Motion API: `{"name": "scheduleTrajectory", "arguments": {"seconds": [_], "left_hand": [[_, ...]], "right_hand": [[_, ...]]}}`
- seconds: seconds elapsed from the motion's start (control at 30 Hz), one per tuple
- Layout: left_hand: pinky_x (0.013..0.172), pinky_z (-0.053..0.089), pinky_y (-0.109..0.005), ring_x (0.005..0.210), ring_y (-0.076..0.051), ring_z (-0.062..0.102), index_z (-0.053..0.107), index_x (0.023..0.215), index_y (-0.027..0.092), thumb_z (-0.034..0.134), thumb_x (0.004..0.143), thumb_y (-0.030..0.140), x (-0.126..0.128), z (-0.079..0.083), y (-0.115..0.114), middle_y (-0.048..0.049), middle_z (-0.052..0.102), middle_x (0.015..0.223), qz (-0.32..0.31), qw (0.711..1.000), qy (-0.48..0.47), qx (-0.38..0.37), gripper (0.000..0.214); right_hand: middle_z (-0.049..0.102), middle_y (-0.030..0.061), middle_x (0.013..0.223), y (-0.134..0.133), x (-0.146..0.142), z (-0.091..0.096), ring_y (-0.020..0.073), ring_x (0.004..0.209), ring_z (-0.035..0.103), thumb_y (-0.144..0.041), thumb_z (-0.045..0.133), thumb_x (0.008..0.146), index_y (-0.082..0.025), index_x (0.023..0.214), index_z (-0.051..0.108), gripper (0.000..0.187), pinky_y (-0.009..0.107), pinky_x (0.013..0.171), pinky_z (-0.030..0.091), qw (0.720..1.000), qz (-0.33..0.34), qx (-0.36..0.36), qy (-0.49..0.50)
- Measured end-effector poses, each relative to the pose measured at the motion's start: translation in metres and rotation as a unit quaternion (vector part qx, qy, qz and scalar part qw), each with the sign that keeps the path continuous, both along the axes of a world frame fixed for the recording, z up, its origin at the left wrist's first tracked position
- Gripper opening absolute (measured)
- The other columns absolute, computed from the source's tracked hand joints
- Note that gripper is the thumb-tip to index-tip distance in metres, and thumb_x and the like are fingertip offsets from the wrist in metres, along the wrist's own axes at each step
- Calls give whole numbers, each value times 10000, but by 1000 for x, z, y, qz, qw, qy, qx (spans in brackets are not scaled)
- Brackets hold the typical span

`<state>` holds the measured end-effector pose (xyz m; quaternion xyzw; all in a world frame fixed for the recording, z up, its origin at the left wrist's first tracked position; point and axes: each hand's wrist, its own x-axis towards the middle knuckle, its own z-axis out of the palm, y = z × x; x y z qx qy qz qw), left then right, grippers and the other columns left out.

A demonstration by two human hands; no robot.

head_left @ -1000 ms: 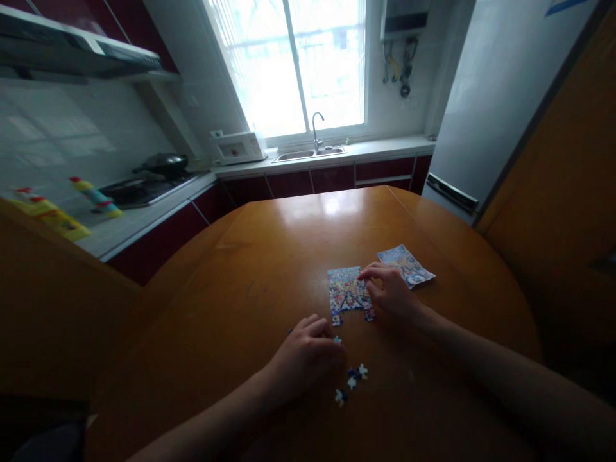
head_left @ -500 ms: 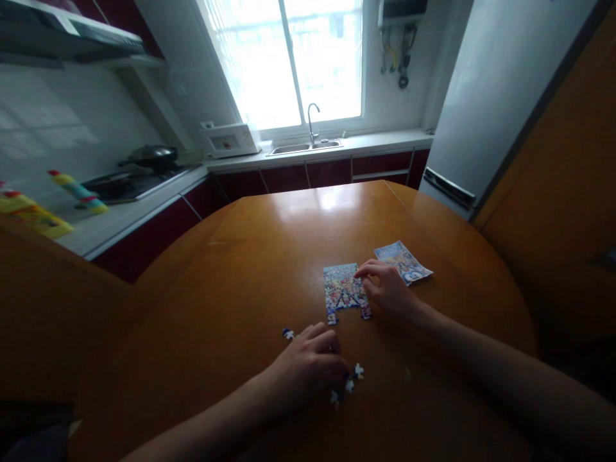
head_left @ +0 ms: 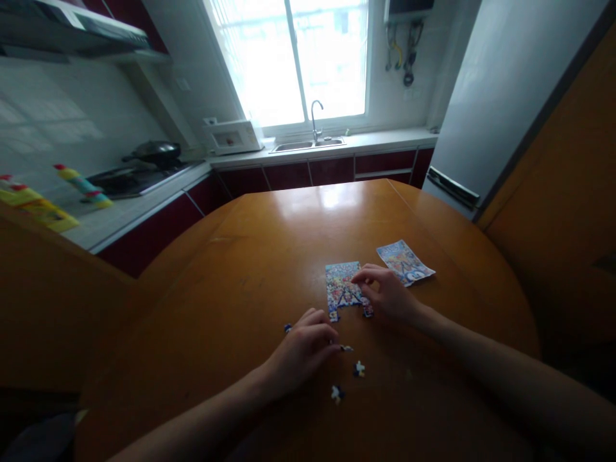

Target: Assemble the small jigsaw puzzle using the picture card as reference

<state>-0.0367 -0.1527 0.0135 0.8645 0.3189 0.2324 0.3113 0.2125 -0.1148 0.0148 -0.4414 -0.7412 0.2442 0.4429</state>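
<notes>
Jigsaw [head_left: 341,282] mostly joined, bottom gapped.
Loose pieces [head_left: 359,368] lie near my left grip [head_left: 304,348]; I can't tell whether it or my right grip [head_left: 386,292] pinches.

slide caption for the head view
Right hand at multicoloured, partly assembled jigsaw, left hand by loose blue-and-white pieces, on brown wooden table.

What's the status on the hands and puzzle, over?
Left hand: piece at its fingers, grip unclear. Right hand: at puzzle, hiding part of its right edge. Gap midway along puzzle's near edge.
</notes>
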Motion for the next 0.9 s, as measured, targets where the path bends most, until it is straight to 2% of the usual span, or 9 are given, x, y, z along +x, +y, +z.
{"name": "scheduleTrajectory", "arguments": {"seconds": [0.1, 0.2, 0.33, 0.47, 0.6, 0.67, 0.8, 0.9], "left_hand": [[773, 461, -297, 870, -182, 543, 674, 817, 181, 628, 932, 290, -1, 0, 5, -46, 588, 868, 72, 996, -47, -13, 165], [753, 473, -289, 859, -179, 550, 670, 807, 176, 635, 926, 299, -1, -1, 10, -44, 584, 864, 109, 991, -74, -8, 175], [754, 486, -284, 844, -170, 559, 677, 826, 179, 654, 917, 286, -1, -3, 12, -42, 590, 864, 115, 988, -94, 30, 142], [763, 494, -293, 856, -174, 579, 691, 917, 194, 667, 914, 267, -1, -4, 13, -44, 620, 876, 97, 983, -103, 114, 77], [809, 517, -330, 927, -199, 604, 669, 1115, 219, 689, 903, 285, -2, -5, 15, -63, 690, 976, 68, 977, -100, 175, 222], [824, 520, -344, 938, -206, 610, 663, 1123, 220, 687, 905, 296, -3, -5, 16, -66, 703, 989, 78, 974, -99, 187, 232], [819, 514, -343, 939, -207, 602, 664, 1056, 208, 674, 910, 271, -4, -6, 20, -67, 693, 966, 105, 970, -95, 197, 160], [812, 506, -329, 938, -198, 590, 666, 1028, 205, 643, 921, 211, -4, -6, 22, -61, 682, 954, 101, 972, -93, 192, 109]], "right_hand": [[707, 42, 841, -10, -9, 3, 159, 760, 619, -176, 593, 888, -184, 903, 725, 133, 290, 702, 489, 995, 95, -29, 12], [703, 30, 820, -20, -17, 3, 139, 710, 603, -237, 645, 889, -183, 954, 732, 121, 264, 664, 482, 983, 169, -64, 7], [697, 24, 786, -26, -24, -4, 127, 674, 587, -267, 684, 863, -178, 912, 739, 115, 247, 632, 473, 978, 196, -67, 17], [688, 8, 704, -29, -29, -9, 120, 623, 575, -214, 670, 835, -173, 843, 744, 85, 240, 596, 458, 983, 144, -98, 64], [703, 21, 694, -28, -29, -5, 138, 632, 609, -248, 679, 823, -169, 812, 752, 108, 255, 592, 469, 976, 113, -148, 111], [717, 31, 713, -22, -23, 1, 150, 651, 630, -301, 688, 828, -175, 802, 755, 146, 264, 594, 487, 975, 74, -153, 140], [728, 46, 718, -4, -1, 11, 160, 647, 648, -360, 727, 793, -175, 798, 757, 188, 285, 599, 523, 969, -49, -118, 211], [727, 49, 700, 6, 11, 10, 161, 628, 657, -327, 751, 759, -171, 797, 748, 160, 290, 585, 535, 961, -90, -102, 241]]}}
